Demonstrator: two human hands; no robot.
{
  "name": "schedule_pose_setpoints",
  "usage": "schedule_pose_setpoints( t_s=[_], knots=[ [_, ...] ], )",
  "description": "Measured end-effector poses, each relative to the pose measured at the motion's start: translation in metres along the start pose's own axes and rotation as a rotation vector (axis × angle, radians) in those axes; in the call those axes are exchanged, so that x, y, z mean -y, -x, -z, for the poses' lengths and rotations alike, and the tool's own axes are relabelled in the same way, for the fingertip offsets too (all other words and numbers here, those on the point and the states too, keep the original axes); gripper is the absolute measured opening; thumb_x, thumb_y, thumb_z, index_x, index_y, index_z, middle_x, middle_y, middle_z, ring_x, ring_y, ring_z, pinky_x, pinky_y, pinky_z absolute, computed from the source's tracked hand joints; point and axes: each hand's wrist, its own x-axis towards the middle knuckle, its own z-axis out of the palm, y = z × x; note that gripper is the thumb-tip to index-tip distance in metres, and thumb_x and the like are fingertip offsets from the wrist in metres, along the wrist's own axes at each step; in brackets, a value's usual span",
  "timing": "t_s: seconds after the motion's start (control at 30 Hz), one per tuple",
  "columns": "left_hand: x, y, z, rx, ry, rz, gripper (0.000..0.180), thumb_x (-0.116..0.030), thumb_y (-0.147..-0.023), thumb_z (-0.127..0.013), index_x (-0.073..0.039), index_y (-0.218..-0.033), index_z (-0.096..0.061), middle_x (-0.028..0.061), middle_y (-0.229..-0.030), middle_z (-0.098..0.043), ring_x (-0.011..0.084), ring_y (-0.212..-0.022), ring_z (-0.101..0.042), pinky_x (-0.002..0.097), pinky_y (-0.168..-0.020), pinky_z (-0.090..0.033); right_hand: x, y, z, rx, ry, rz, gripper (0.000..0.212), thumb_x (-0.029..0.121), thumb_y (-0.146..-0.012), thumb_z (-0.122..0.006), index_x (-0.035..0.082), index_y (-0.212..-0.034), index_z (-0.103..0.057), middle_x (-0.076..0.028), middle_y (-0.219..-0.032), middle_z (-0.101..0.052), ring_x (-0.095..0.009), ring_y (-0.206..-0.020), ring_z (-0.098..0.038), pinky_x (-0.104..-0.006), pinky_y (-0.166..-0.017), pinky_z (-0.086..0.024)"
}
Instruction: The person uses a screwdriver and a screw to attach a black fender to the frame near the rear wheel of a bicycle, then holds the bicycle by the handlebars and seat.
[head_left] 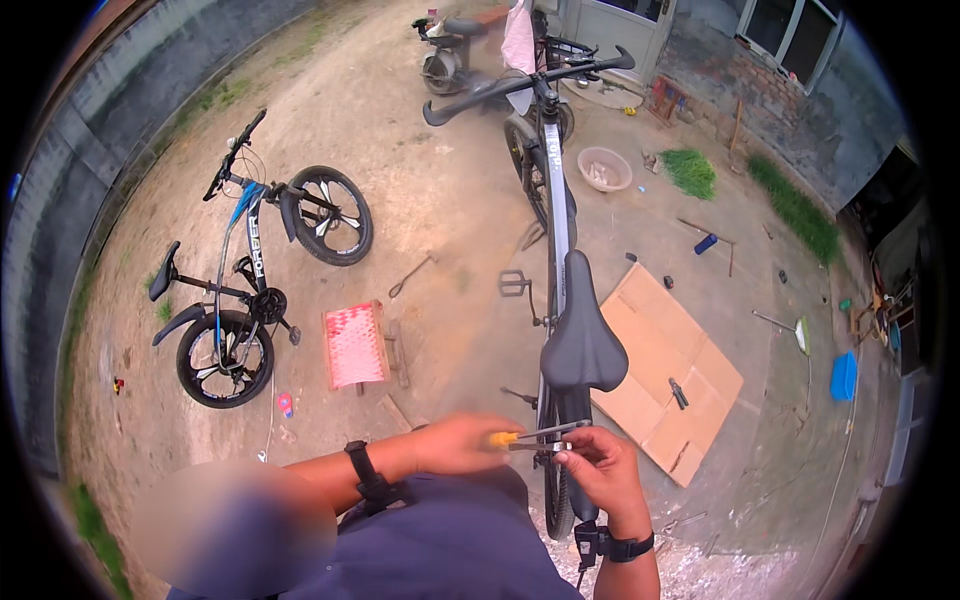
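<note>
My left hand [458, 443] is closed round the yellow handle of a screwdriver [503, 439], its metal shaft pointing right, just behind the saddle [584, 335] of a black and grey bicycle [556, 190]. Close to the shaft's far end, my right hand [608, 478] is curled with thumb and fingertips together over the bicycle's rear. Whatever small part those fingers pinch is too small to name. A second thin metal piece runs below the shaft between my hands; I cannot tell what it belongs to. The rear tyre [557, 505] shows beneath them.
A blue and black bicycle [250, 230] stands at the left. Near it is a low stool [355, 345] with a red and white woven seat. Flattened cardboard [665, 350] lies at the right with a dark tool [679, 393] on it. Farther off are a basin [605, 170] and a scooter [445, 55].
</note>
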Motion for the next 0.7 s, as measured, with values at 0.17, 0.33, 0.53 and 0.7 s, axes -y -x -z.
schedule_pose_setpoints(
  t_s=[0.17, 0.33, 0.53, 0.7],
  knots=[
    [-0.005, 0.037, -0.019, -0.013, 0.006, 0.026, 0.046, -0.027, -0.090, -0.070, -0.005, -0.129, -0.061, 0.0190, -0.115, -0.068, 0.0356, -0.108, -0.065, 0.0425, -0.095, -0.051, 0.000, 0.029, -0.037, 0.001, -0.227, -0.046, 0.017, 0.001, -0.089, -0.074, 0.000, -0.102, -0.064, -0.006, -0.093, -0.072, -0.013, -0.084, -0.071, -0.0243, -0.075, -0.056],
    [0.009, 0.073, -0.025, -0.058, 0.067, -0.009, 0.043, -0.029, -0.090, -0.071, -0.005, -0.125, -0.063, 0.0190, -0.113, -0.067, 0.0350, -0.103, -0.066, 0.0422, -0.091, -0.052, -0.003, 0.050, -0.068, -0.003, -0.288, -0.058, 0.015, 0.004, -0.094, -0.070, 0.002, -0.105, -0.060, -0.008, -0.093, -0.072, -0.020, -0.086, -0.074, -0.0251, -0.070, -0.056],
    [0.029, 0.132, -0.005, -0.048, -0.069, 0.009, 0.035, -0.023, -0.090, -0.074, -0.004, -0.119, -0.066, 0.0124, -0.105, -0.069, 0.0206, -0.098, -0.065, 0.0336, -0.089, -0.051, -0.009, 0.068, -0.140, 0.073, -0.304, -0.076, 0.020, 0.007, -0.094, -0.070, 0.003, -0.111, -0.060, -0.010, -0.104, -0.072, -0.021, -0.093, -0.073, -0.0275, -0.075, -0.056],
    [0.099, 0.235, 0.028, -0.193, 0.081, 0.263, 0.026, -0.022, -0.089, -0.075, -0.004, -0.105, -0.068, 0.0064, -0.095, -0.069, 0.0150, -0.089, -0.062, 0.0316, -0.082, -0.051, -0.034, 0.078, -0.180, -0.054, -0.017, -0.102, 0.050, 0.006, -0.087, -0.076, -0.001, -0.131, -0.056, -0.014, -0.118, -0.067, -0.018, -0.103, -0.068, -0.0293, -0.087, -0.056]
  ],
)
